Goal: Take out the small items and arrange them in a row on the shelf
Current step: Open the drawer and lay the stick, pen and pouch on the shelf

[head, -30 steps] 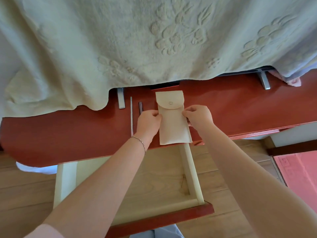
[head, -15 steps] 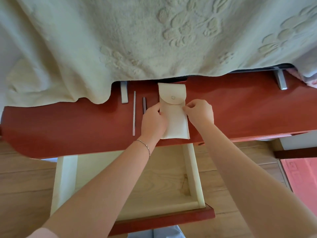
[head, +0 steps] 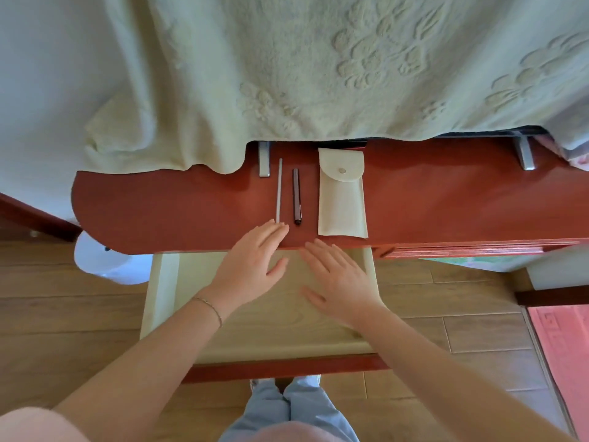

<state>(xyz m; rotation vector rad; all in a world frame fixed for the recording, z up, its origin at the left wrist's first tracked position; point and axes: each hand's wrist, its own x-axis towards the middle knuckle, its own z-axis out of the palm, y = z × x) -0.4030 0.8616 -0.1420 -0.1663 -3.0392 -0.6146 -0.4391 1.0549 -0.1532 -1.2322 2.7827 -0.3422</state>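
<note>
Three small items lie side by side on the red wooden shelf [head: 159, 212]: a thin pale stick [head: 279, 190], a dark pen [head: 296, 196] and a cream pouch [head: 341, 196] with a snap flap. My left hand [head: 251, 263] hovers flat, its fingertips near the lower ends of the stick and pen. My right hand [head: 339, 277] is spread over the pulled-out drawer [head: 165, 282], just below the pouch. Neither hand holds anything. The visible wooden floor of the drawer shows no items.
A pale green embossed cloth [head: 287, 74] drapes over the back of the shelf. Two metal brackets [head: 264, 159] [head: 524, 154] stand at its rear. Below are wood flooring, a pink mat [head: 564, 352] at right and a white object [head: 105, 264] at left.
Both hands have let go of the cream pouch and pulled back toward the drawer with fingers spread. The pouch now lies flat on the shelf to the right of the pen.
</note>
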